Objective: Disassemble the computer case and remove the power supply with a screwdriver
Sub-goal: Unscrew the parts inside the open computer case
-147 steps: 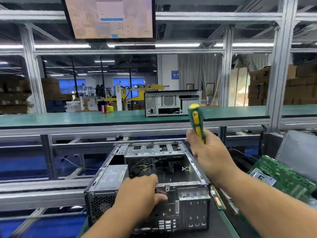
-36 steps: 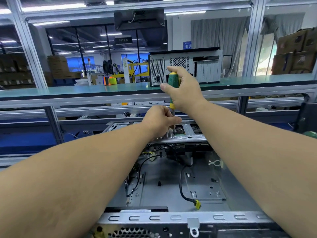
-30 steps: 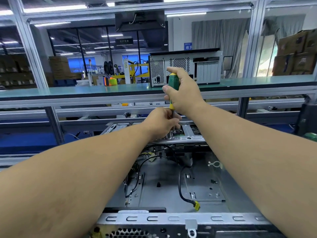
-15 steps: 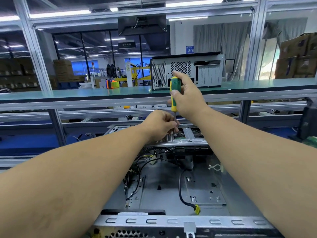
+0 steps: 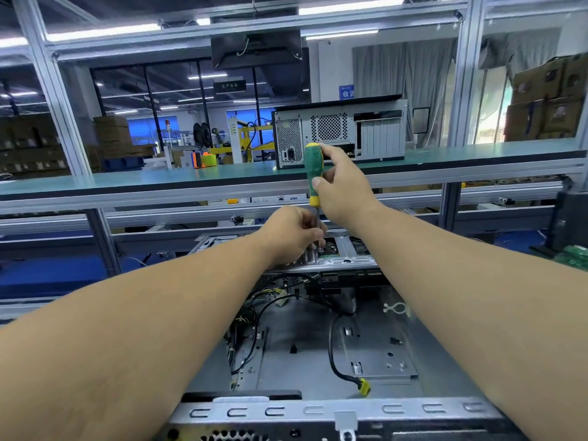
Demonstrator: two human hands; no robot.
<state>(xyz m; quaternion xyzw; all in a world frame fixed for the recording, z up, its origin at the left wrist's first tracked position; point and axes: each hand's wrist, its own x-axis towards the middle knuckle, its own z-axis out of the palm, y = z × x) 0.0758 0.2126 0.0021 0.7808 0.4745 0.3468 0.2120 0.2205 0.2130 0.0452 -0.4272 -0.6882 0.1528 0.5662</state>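
An open grey computer case (image 5: 318, 412) lies below me with its bare floor and loose black cables showing. My right hand (image 5: 345, 189) grips the green and yellow screwdriver (image 5: 313, 173) upright over the drive cage (image 5: 346, 253) at the case's far end. Its shaft runs down to the cage's top plate. My left hand (image 5: 291, 235) pinches the shaft close to the tip. The power supply is hidden under my left arm.
A second closed computer case (image 5: 340, 132) stands on the green shelf (image 5: 159, 179) behind. A black cable with a yellow plug (image 5: 362, 386) lies on the case floor. A green circuit board (image 5: 572, 254) shows at the right edge. Aluminium frame posts rise left and right.
Over the last second both hands stayed at the drive cage, and my right hand shifted its grip on the handle. Earlier, my left hand rested on the case's rear edge with the screwdriver raised.
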